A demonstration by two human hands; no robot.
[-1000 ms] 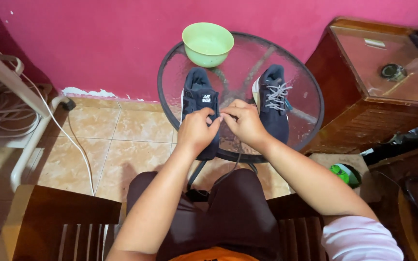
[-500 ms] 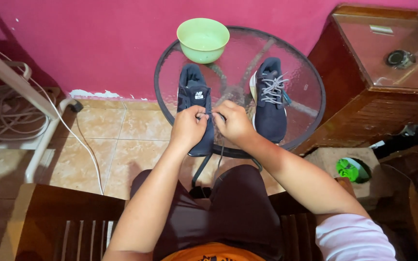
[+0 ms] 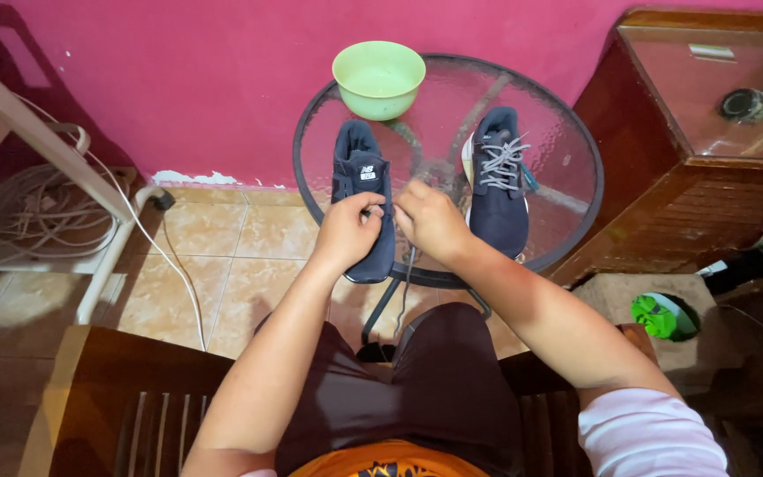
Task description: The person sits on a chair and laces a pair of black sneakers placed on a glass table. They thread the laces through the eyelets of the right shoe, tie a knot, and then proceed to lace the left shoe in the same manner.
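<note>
Two navy sneakers lie on a round glass table (image 3: 567,208). The left sneaker (image 3: 359,172) has no lacing visible; my left hand (image 3: 351,231) rests on its toe end, fingers pinched at the eyelets. My right hand (image 3: 430,221) is beside it, pinching a grey shoelace (image 3: 406,283) that hangs down over the table's front edge. The right sneaker (image 3: 498,181) is laced with grey laces and stands apart from both hands.
A pale green bowl (image 3: 379,78) sits at the table's far edge against a pink wall. A wooden cabinet (image 3: 708,168) stands to the right. White tubing and cables (image 3: 90,203) lie left on the tiled floor. A wooden chair (image 3: 125,397) surrounds my lap.
The view has shifted slightly. Both hands stay on the left sneaker, and the lace end now hangs lower over the table's edge.
</note>
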